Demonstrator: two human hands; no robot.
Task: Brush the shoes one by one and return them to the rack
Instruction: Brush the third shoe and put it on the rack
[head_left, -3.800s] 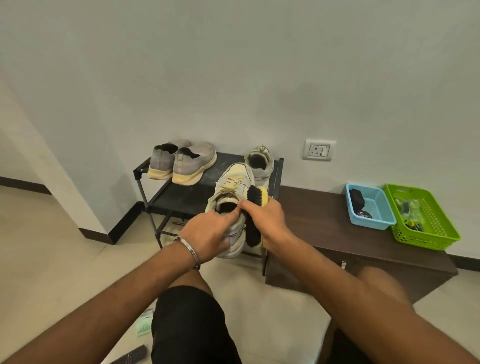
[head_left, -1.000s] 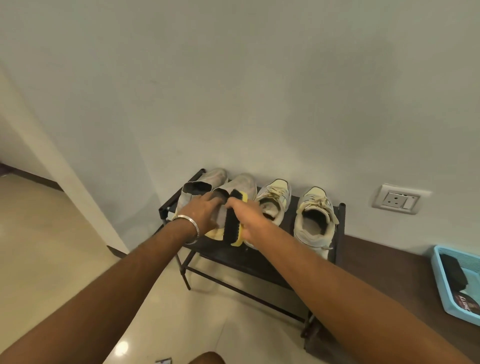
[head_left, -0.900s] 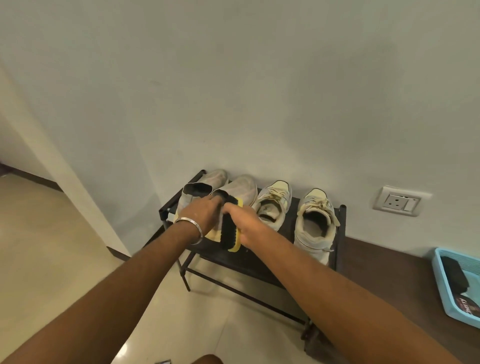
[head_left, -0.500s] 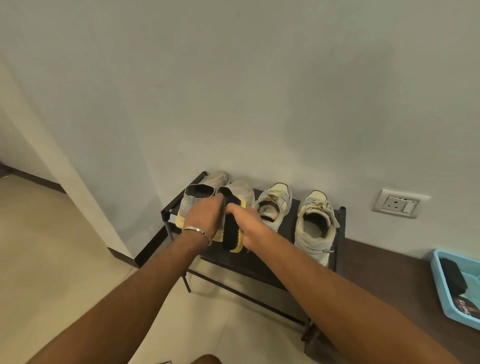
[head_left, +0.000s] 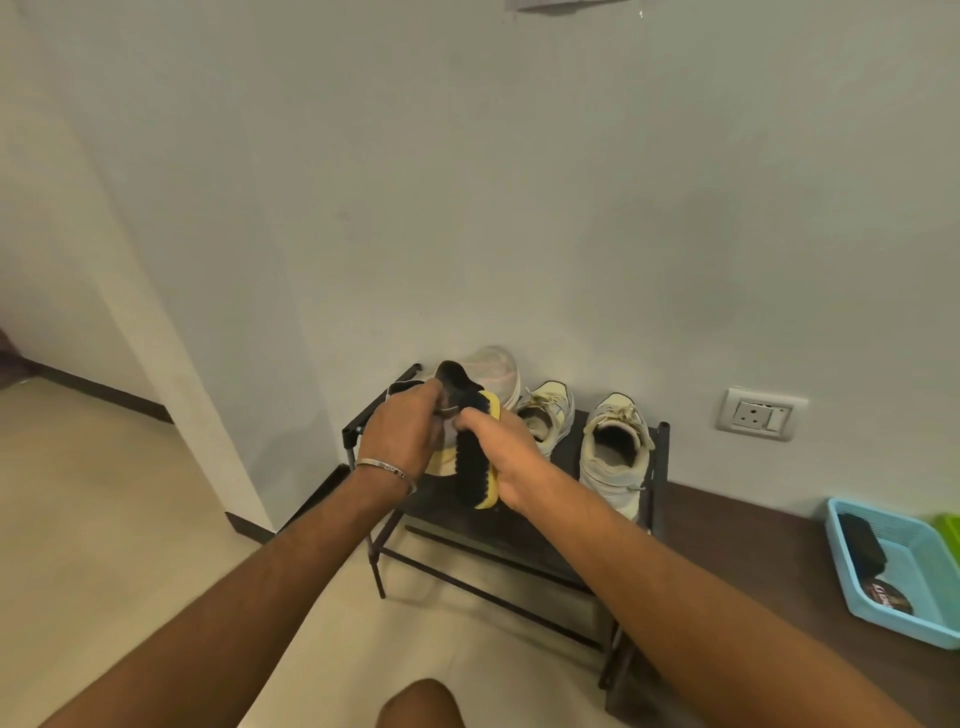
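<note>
Fingers of left hand (head_left: 404, 435) pinching grey shoe (head_left: 491, 375) by its collar above rack (head_left: 661, 470), steadying it; right hand (head_left: 506, 457) gripping brush (head_left: 475, 470), bristles facing shoe for scrubbing.

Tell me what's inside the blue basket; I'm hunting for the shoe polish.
The blue basket holds a black block-shaped item and a dark round tin with lettering. The frame edge cuts off its right end.

Home entryway, shoe rack (head_left: 657, 441), wall socket (head_left: 761, 414), tiled floor (head_left: 104, 519)
</note>
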